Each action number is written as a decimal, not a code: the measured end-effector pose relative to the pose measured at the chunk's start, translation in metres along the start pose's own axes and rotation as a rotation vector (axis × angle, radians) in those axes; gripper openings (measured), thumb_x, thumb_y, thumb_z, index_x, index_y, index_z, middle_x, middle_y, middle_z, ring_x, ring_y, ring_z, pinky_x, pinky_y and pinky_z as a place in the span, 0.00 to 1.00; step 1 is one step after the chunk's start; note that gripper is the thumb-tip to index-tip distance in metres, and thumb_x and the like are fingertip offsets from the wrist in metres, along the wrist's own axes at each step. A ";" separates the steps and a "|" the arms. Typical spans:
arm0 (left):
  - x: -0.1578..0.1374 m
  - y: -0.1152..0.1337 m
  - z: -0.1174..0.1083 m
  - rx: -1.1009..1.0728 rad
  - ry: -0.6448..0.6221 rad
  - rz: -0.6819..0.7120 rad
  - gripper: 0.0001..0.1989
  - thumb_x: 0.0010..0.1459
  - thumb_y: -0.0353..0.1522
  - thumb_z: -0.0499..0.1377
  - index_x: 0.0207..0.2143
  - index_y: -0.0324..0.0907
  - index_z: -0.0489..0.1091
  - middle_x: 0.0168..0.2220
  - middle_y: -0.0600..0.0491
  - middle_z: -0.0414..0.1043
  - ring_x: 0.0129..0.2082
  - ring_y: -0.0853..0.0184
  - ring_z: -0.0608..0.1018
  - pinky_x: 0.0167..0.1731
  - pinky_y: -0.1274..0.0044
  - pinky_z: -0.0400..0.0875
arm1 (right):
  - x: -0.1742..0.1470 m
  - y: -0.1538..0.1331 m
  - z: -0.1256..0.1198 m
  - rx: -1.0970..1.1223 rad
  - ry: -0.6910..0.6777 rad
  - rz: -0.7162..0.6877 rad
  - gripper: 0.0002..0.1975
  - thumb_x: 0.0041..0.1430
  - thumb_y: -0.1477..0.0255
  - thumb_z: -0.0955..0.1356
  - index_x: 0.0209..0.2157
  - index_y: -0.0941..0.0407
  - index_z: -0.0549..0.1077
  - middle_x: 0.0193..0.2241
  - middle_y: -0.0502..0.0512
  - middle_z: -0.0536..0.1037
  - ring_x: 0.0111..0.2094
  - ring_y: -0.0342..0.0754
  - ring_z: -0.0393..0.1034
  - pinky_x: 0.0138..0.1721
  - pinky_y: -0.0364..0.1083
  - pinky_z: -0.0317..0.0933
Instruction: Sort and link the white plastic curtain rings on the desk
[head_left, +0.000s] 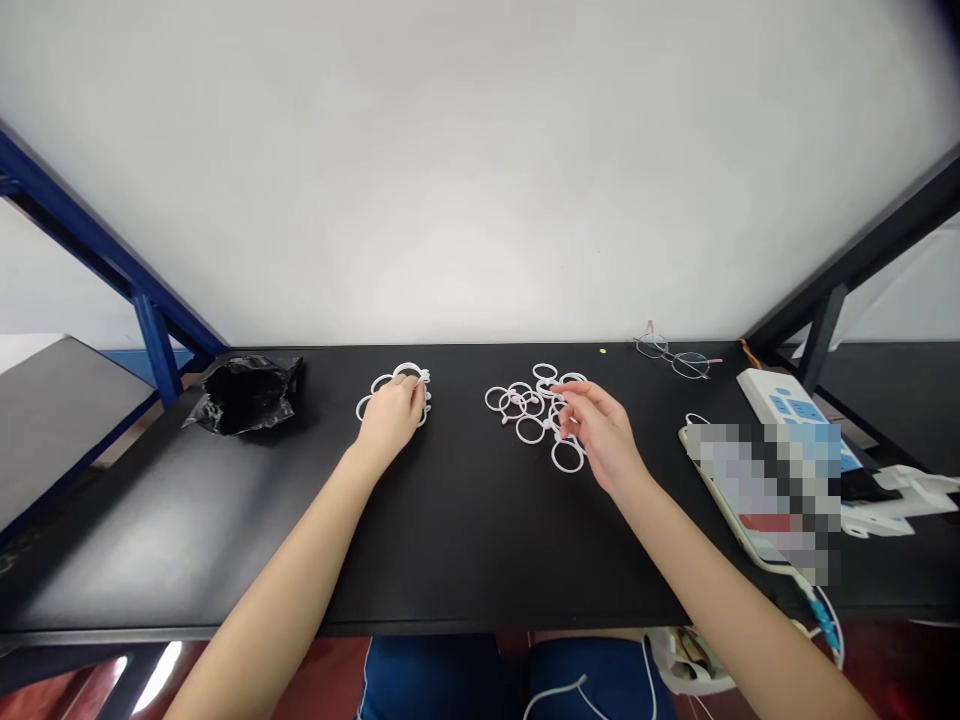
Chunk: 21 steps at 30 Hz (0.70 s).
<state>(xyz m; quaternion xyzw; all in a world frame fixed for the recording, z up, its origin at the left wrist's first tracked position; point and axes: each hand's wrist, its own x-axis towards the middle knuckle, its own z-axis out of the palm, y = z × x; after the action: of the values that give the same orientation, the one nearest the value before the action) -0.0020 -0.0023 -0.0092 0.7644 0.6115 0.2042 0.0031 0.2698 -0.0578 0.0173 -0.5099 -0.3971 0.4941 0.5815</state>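
Note:
On the black table, my left hand (394, 410) reaches over a small group of thin white rings with little knobs (364, 408). Its fingers are closed and bent down onto them, and the fingertips are partly hidden. My right hand (600, 430) is at the right edge of a looser pile of similar white rings (530, 430). Its thumb and fingers are curled together on a white ring (568, 457) at that edge; the exact grip is partly hidden. Several rings in this pile overlap one another.
A crumpled black plastic bag (251, 395) lies open at the left. Eyeglasses (690, 365) rest at the back right. A phone (739, 500) with a cable lies before a white power strip (780, 395). Blue metal frame bars (154, 340) flank the table, and a pale wall (480, 180) closes the back.

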 end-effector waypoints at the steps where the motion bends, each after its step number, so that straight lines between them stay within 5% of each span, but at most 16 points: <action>1: -0.001 0.000 0.000 0.028 -0.015 -0.029 0.17 0.66 0.35 0.46 0.32 0.39 0.70 0.34 0.47 0.73 0.31 0.63 0.75 0.29 0.76 0.62 | 0.003 0.000 -0.003 -0.060 0.018 -0.037 0.10 0.50 0.65 0.71 0.33 0.56 0.74 0.32 0.52 0.74 0.24 0.39 0.62 0.23 0.41 0.59; 6: -0.003 0.003 -0.001 0.074 -0.012 -0.099 0.17 0.64 0.39 0.48 0.41 0.42 0.74 0.39 0.49 0.74 0.33 0.63 0.76 0.26 0.77 0.61 | 0.011 0.006 -0.014 -0.486 -0.053 -0.209 0.11 0.53 0.64 0.70 0.38 0.55 0.72 0.25 0.50 0.72 0.22 0.43 0.64 0.25 0.44 0.62; 8: -0.004 0.003 -0.002 0.079 0.007 -0.102 0.17 0.64 0.40 0.49 0.41 0.42 0.74 0.40 0.48 0.73 0.34 0.62 0.77 0.26 0.77 0.62 | 0.009 0.011 -0.014 -0.718 -0.141 -0.348 0.09 0.55 0.66 0.69 0.38 0.54 0.73 0.31 0.54 0.75 0.27 0.46 0.68 0.31 0.48 0.66; 11: -0.006 0.009 -0.003 0.061 0.069 -0.065 0.16 0.64 0.39 0.49 0.43 0.42 0.73 0.44 0.48 0.72 0.34 0.63 0.77 0.27 0.76 0.65 | 0.003 0.019 -0.009 -1.016 -0.266 -0.659 0.10 0.58 0.69 0.68 0.42 0.53 0.74 0.51 0.59 0.72 0.48 0.56 0.68 0.49 0.57 0.63; 15: -0.015 0.030 0.009 -0.078 0.094 0.172 0.16 0.65 0.35 0.47 0.49 0.40 0.70 0.51 0.46 0.70 0.45 0.61 0.76 0.40 0.72 0.71 | -0.002 0.028 -0.001 -1.210 -0.451 -0.807 0.14 0.61 0.70 0.66 0.49 0.55 0.71 0.54 0.59 0.71 0.58 0.59 0.58 0.60 0.63 0.49; 18: -0.028 0.049 0.027 -0.163 -0.032 0.475 0.20 0.65 0.28 0.44 0.58 0.37 0.61 0.60 0.43 0.61 0.61 0.59 0.64 0.56 0.67 0.63 | -0.004 0.032 0.003 -1.222 -0.513 -0.791 0.11 0.62 0.71 0.65 0.46 0.55 0.72 0.45 0.56 0.76 0.54 0.56 0.62 0.61 0.61 0.48; 21: -0.036 0.060 0.037 -0.170 -0.112 0.531 0.22 0.65 0.27 0.44 0.60 0.36 0.57 0.62 0.42 0.60 0.62 0.58 0.62 0.58 0.64 0.60 | -0.006 0.033 0.005 -1.223 -0.546 -0.810 0.08 0.63 0.75 0.64 0.42 0.55 0.72 0.39 0.55 0.76 0.48 0.52 0.65 0.60 0.59 0.51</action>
<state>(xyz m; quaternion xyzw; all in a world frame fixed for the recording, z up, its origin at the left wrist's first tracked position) 0.0595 -0.0420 -0.0387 0.9050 0.3693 0.2057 0.0475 0.2588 -0.0625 -0.0140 -0.4153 -0.8830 0.0446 0.2139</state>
